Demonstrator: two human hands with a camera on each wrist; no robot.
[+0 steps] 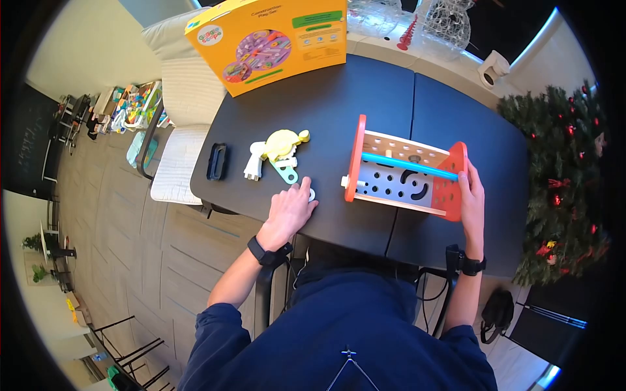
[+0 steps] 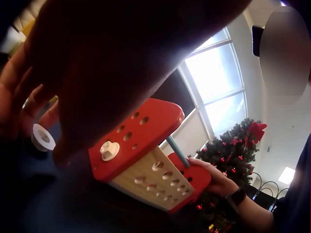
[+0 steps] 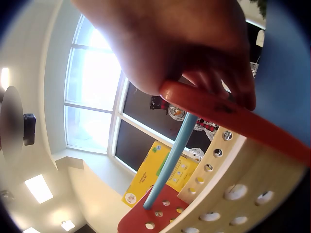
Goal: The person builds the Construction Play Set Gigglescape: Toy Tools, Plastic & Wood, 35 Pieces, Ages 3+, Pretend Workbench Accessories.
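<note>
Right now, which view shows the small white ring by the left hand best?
The left wrist view: it shows the white ring close up, with its rim and central hole visible. The head view shows only part of it, small, beside the left hand. The right wrist view does not show it.

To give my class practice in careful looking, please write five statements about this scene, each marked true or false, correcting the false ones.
1. The right hand touches the toolbox. True.
2. The toolbox's bar is yellow. False: the bar is blue.
3. The yellow box stands on the table. True.
4. In the head view, the black tray lies right of the toolbox. False: the tray lies left of it.
5. The left hand grips the toolbox. False: the left hand is at a small white piece.
</note>
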